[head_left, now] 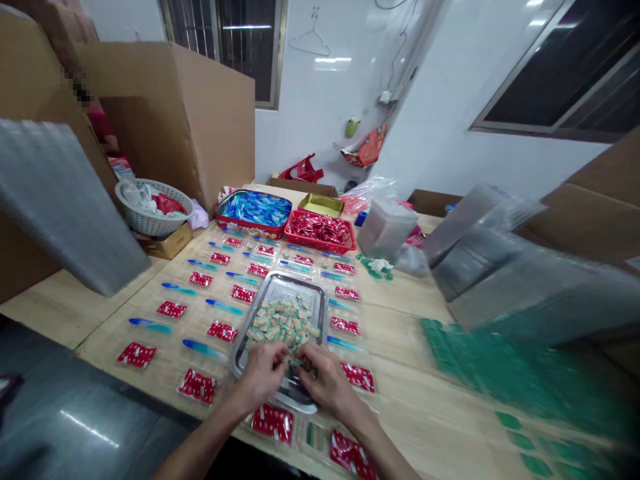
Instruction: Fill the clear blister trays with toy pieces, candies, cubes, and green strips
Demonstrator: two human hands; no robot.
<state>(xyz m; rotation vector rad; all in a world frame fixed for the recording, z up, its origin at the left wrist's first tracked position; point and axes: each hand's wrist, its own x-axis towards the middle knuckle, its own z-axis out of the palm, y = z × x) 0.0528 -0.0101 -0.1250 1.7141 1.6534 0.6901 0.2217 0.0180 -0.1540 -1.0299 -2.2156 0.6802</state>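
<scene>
at the far left i have a pale slotted basket (145,218) with bags in it. nearer, red dotted packets (137,355) and blue sticks (151,325) lie in rows. farther back is a tin (254,231) of blue packets. mid-scene, the left hand (265,368) curls, thumb drawn toward its fingers, over the near end of a metal tray (303,288); small tan-and-green pieces (285,319) are heaped in the tray, beyond both hands. the right hand (326,377) bends in just beside it, fingertips bunched; i can't tell what either pinches. far behind sits a red basket (321,230); green pieces (505,377) spread at right.
</scene>
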